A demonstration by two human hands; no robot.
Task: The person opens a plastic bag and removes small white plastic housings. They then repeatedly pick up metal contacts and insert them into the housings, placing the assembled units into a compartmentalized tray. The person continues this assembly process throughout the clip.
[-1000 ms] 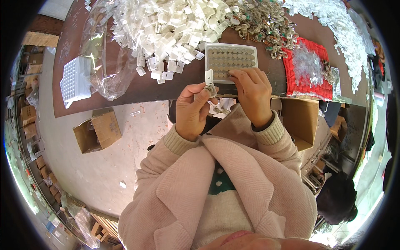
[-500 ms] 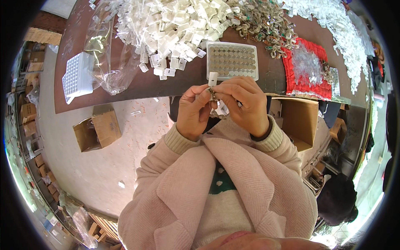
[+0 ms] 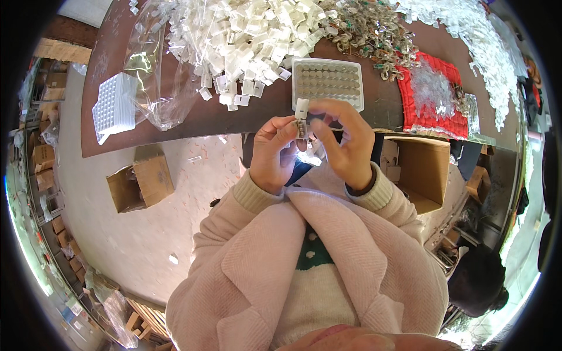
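Observation:
Above the table's near edge, my left hand [image 3: 274, 151] pinches a small white plastic case [image 3: 301, 109] upright between thumb and fingers. A small brownish metallic part [image 3: 301, 127] sits at the lower end of this case. My right hand [image 3: 345, 137] is close on the other side, thumb and index finger apart; the index fingertip is beside the case, and I cannot tell whether it touches. A bright bluish-white glow shows just below the hands; its source is partly hidden. Beyond them lies a clear tray [image 3: 360, 82] with rows of round discs resembling button cells.
A large heap of white cases [image 3: 252, 41] covers the far table, with tangled small wired parts [image 3: 374, 38] beside it. Red cloth [image 3: 413, 114] bears clear bits. Stacked white trays [image 3: 116, 105] and clear film [image 3: 167, 99] lie left. Cardboard boxes [image 3: 153, 178] stand below.
My right thumb and index finger have come away from the part under the case and spread apart. The bluish-white glow below the hands is brighter. My left hand keeps its hold.

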